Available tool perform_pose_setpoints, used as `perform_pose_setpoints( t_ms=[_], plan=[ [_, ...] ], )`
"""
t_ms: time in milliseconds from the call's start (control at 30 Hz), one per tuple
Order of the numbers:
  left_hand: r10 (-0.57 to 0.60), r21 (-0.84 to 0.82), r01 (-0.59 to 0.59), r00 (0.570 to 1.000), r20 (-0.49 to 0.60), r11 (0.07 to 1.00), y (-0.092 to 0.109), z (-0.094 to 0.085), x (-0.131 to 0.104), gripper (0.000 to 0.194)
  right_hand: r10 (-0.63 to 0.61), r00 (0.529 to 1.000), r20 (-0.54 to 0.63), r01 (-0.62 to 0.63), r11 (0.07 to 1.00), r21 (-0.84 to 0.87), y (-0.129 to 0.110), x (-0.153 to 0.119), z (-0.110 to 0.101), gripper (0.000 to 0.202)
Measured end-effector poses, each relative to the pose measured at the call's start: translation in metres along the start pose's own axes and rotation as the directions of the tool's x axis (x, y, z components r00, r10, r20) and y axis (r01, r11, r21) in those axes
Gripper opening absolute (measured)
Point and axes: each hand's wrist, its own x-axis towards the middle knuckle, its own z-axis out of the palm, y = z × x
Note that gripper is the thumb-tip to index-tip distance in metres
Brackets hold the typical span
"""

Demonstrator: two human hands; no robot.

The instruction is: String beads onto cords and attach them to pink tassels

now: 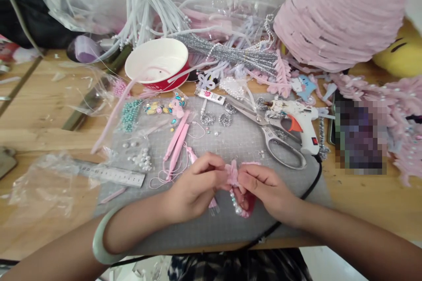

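Note:
Over the front of the grey cutting mat point(158, 224), my left hand point(198, 184) and my right hand point(263, 186) pinch a small fuzzy pink craft piece point(232, 174) between them. A string of pearly beads point(236, 204) hangs below it, with more pink material at its lower end. Fingers cover much of the piece, so its full shape is hidden. Left of my left hand lie pink tassels point(178, 149) with thin cords. Beyond my right hand rest large scissors point(280, 145) and a white glue gun point(305, 127) with an orange trigger.
A red and white paper bowl point(158, 61) stands behind the mat. White beads point(141, 158), teal beads point(130, 114) and a metal ruler point(112, 174) lie left. Silver pipe cleaners point(231, 52) and a big pink roll point(339, 17) fill the back. A black cable point(310, 186) runs at right.

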Motion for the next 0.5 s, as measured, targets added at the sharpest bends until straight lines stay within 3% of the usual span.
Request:
perform_pose_setpoints(
  t_ms=[100, 167, 233, 300, 400, 500],
  plan=[
    [0.314, 0.21, -0.332, 0.943, 0.113, 0.92, 0.001, -0.005, 0.004, 0.008, -0.013, 0.999, 0.039, 0.017, 0.994, -0.108, -0.005, 0.004, -0.003, 0.038],
    [0.361, 0.32, -0.402, 0.915, 0.183, 0.858, 0.0, -0.009, 0.006, 0.009, -0.068, 0.998, 0.018, 0.07, 0.93, -0.361, -0.014, 0.002, -0.007, 0.036],
    [0.32, 0.405, -0.385, 0.921, 0.221, 0.829, -0.002, -0.011, 0.006, 0.009, -0.188, 0.982, -0.033, 0.12, 0.743, -0.659, -0.027, -0.006, -0.012, 0.029],
    [0.275, 0.462, -0.336, 0.941, 0.196, 0.821, -0.004, -0.013, 0.005, 0.008, -0.322, 0.94, -0.114, 0.072, 0.513, -0.855, -0.042, -0.02, -0.017, 0.022],
    [0.173, 0.476, -0.224, 0.973, 0.15, 0.85, -0.004, -0.014, 0.004, 0.013, -0.447, 0.84, -0.309, -0.212, 0.253, -0.944, -0.057, -0.04, -0.027, 0.026],
    [0.058, 0.374, -0.084, 0.995, 0.08, 0.924, -0.002, -0.014, 0.004, 0.018, -0.492, 0.79, -0.366, -0.407, 0.026, -0.913, -0.054, -0.046, -0.037, 0.021]
  ],
)
